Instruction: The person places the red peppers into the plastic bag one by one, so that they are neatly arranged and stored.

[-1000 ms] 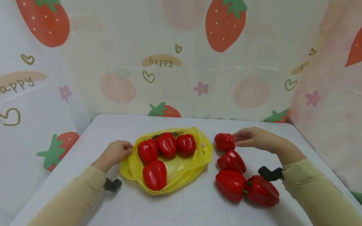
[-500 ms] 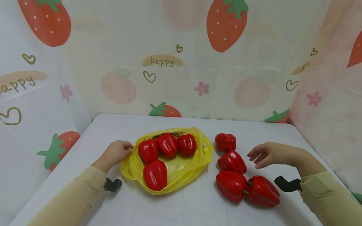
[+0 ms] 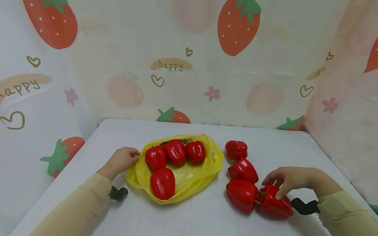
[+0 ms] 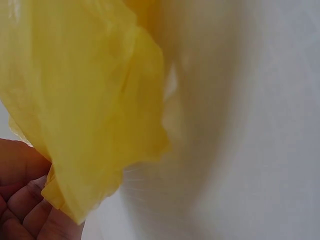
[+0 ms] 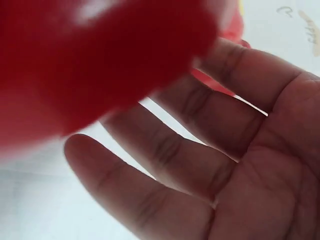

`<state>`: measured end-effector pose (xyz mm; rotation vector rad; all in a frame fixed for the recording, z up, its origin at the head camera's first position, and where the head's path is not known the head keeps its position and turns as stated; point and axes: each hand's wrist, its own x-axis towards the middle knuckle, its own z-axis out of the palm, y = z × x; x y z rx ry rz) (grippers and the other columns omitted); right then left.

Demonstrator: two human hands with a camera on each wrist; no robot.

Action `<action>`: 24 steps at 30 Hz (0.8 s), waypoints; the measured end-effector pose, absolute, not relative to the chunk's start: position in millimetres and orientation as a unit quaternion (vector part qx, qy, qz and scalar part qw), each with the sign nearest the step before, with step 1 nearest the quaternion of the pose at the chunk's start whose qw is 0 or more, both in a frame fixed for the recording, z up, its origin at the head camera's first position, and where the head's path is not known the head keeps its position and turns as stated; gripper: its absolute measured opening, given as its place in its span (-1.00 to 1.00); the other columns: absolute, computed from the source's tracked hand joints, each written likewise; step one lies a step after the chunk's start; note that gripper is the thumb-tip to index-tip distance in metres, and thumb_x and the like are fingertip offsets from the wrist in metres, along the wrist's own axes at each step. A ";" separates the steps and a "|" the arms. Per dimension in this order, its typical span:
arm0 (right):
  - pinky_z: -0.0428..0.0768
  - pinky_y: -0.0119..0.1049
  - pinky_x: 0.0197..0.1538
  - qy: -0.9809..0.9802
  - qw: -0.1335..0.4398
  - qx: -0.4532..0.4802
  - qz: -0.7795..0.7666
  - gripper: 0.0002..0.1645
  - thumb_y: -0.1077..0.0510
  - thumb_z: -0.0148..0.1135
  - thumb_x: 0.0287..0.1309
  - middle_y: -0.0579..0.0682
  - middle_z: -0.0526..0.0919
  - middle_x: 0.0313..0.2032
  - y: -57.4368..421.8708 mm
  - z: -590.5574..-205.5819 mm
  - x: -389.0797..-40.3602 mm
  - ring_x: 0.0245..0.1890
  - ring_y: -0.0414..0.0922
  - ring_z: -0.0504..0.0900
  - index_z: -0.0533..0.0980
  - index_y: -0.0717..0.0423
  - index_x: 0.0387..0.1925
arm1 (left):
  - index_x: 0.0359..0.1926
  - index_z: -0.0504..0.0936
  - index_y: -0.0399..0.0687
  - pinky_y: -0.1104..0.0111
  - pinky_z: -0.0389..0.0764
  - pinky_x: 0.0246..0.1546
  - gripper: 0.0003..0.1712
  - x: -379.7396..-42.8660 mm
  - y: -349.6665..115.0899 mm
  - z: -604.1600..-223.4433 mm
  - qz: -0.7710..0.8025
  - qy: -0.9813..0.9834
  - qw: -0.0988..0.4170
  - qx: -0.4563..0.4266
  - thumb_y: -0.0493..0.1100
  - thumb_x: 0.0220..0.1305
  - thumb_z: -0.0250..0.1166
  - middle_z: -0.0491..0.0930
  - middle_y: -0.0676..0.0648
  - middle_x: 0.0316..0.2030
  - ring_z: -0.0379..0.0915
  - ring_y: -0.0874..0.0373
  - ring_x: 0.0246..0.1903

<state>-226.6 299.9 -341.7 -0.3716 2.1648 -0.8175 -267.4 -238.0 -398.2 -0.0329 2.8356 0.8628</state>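
Note:
My left hand (image 3: 122, 161) pinches the left rim of a yellow plastic bag (image 3: 189, 185). The left wrist view shows the thumb and fingers on the crumpled edge of this bag (image 4: 95, 110). Several shiny red bell peppers sit inside it, one bell pepper (image 3: 162, 184) nearest the front. At the right, my right hand (image 3: 295, 181) is over another red bell pepper (image 3: 273, 205) lying on the table. Its thumb touches the pepper's top, and its fingers reach over the far side. In the right wrist view the fingers (image 5: 165, 145) look extended and slightly spread, fingertips partly hidden by the pepper.
Other loose bell peppers form a column right of the bag: a far one (image 3: 236, 149), a middle one (image 3: 243, 170) and a near one (image 3: 241, 196) touching the pepper under my right hand. A white cloth covers the table (image 3: 203, 221). Strawberry-print sheets (image 3: 174, 88) enclose it.
My right hand has moved from the far bell pepper, back and to the right, down onto the near right pepper. My left hand keeps its place at the bag's rim.

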 end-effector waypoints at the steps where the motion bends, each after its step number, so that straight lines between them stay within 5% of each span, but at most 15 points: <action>1: 0.58 -0.06 -0.17 0.852 0.389 -0.145 -0.319 -0.40 0.18 0.40 -0.17 0.03 0.54 -0.12 299.8 -343.1 -225.8 -0.11 -0.02 0.47 0.47 0.15 0.02 | -0.06 0.56 -0.19 0.16 0.56 -0.13 -0.73 -267.5 -238.0 -398.2 0.291 0.953 0.089 -0.011 -0.22 0.23 0.12 0.54 -0.20 -0.14 0.43 0.01 -0.24; 24: 0.58 -0.11 -0.15 0.823 0.436 -0.147 -0.333 -0.39 0.23 0.38 -0.15 0.04 0.51 -0.08 299.4 -352.3 -224.1 -0.06 -0.02 0.42 0.45 0.12 0.05 | -0.08 0.58 -0.19 0.19 0.57 -0.16 -0.74 -265.8 -237.8 -396.6 0.289 0.953 0.087 0.000 -0.23 0.23 0.10 0.56 -0.19 -0.17 0.44 0.04 -0.27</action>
